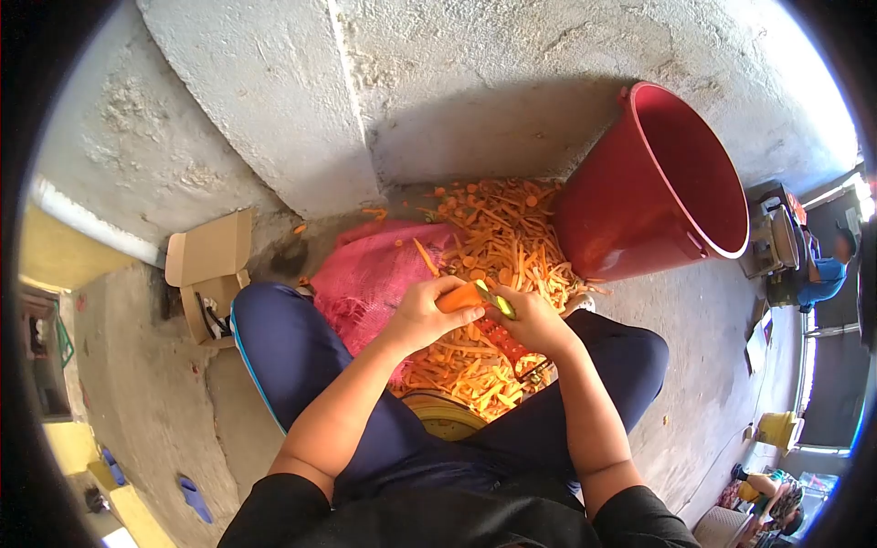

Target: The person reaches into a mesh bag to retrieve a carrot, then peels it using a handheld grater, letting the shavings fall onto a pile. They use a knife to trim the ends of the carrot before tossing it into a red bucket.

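In front of my lap, my left hand [422, 315] is closed around a thick orange carrot [461, 297], its far end pointing toward my right hand. Fingers of my right hand [537, 321] are wrapped round a small green-handled cutting tool [501, 303], held right at the carrot's end; I cannot tell whether it is a peeler or a knife. Below both hands spreads a heap of carrot peelings and slices [502, 233], reaching from the wall to between my legs. A pink woven sack [379, 274] lies left of the heap. Something red and patterned [504, 345] shows partly under my right hand.
A large red bucket [607, 201] leans tilted beside the heap, near the rough wall [484, 55]. An opened cardboard box [210, 251] stands by my left knee. Between my thighs shows a yellow round rim [443, 411]. Two people [822, 279] are farther off at right.
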Tool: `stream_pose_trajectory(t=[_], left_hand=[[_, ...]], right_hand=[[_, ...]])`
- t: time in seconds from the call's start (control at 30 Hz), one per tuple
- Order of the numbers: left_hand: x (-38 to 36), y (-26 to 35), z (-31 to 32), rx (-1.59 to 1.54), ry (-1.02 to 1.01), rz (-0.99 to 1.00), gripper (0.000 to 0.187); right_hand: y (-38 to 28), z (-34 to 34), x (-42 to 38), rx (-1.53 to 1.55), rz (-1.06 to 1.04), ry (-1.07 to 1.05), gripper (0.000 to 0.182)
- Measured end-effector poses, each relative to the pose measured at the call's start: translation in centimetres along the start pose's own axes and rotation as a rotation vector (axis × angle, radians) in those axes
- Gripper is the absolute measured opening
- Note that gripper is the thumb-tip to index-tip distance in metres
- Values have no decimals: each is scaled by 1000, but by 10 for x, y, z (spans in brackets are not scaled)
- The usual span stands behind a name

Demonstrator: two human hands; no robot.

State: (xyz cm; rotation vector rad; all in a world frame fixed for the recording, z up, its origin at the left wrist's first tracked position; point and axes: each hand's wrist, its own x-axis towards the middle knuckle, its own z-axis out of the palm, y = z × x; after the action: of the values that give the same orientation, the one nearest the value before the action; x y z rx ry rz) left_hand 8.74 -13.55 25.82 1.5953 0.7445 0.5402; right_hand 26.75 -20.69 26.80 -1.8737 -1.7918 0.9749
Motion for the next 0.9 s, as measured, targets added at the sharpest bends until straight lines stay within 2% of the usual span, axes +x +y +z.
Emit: stream_pose_trajectory(t=[0.2, 0.33, 0.9], left_hand=[[1, 5, 1, -33, -1, -68, 27], [2, 4, 2, -11, -9, -80, 29], [0, 1, -1, 277, -3, 179, 28]], right_hand=[[-5, -3, -4, -7, -13, -11, 28], [2, 1, -2, -10, -27, -7, 26], [9, 17, 5, 84, 54, -12, 22]])
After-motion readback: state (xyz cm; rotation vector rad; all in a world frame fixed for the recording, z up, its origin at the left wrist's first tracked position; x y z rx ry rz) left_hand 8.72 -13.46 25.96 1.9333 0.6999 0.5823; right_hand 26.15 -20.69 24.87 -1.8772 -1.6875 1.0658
